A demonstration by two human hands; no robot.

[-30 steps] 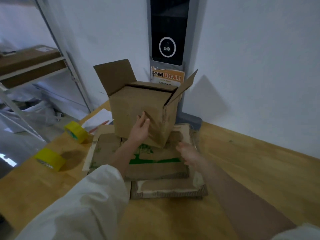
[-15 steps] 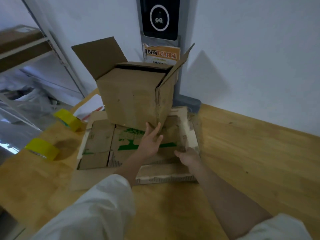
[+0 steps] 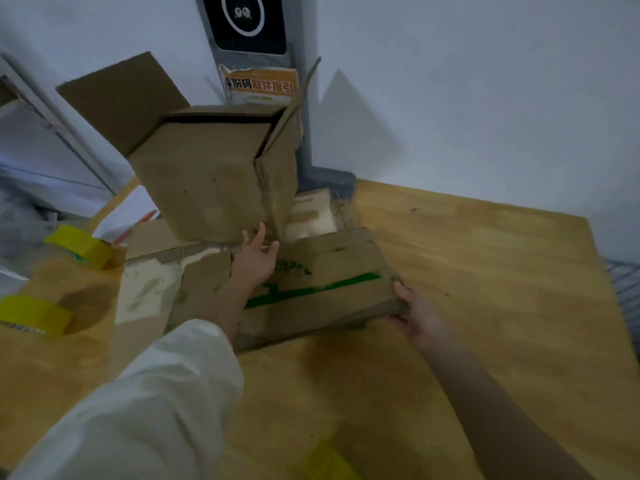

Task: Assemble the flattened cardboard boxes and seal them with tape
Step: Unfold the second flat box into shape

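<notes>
Light wooden table [image 3: 485, 306], plank-grained, scuffed and stained dark near the middle, set into a corner of white walls. Directly on it: a stack of flattened cardboard boxes [image 3: 322, 282] toward the far left, topmost one green-printed; two yellow tape rolls [image 3: 83, 245] [image 3: 33, 315] along the left edge, near each other; a white paper sheet [image 3: 128, 216] beyond them, partly under the cardboard; a grey stand base [image 3: 329, 176] in the corner.

Wooden table [image 3: 485, 306], grey kiosk stand [image 3: 249, 26] with orange notice [image 3: 259, 86], white wall [image 3: 485, 81], metal shelving [image 3: 41, 109]
</notes>
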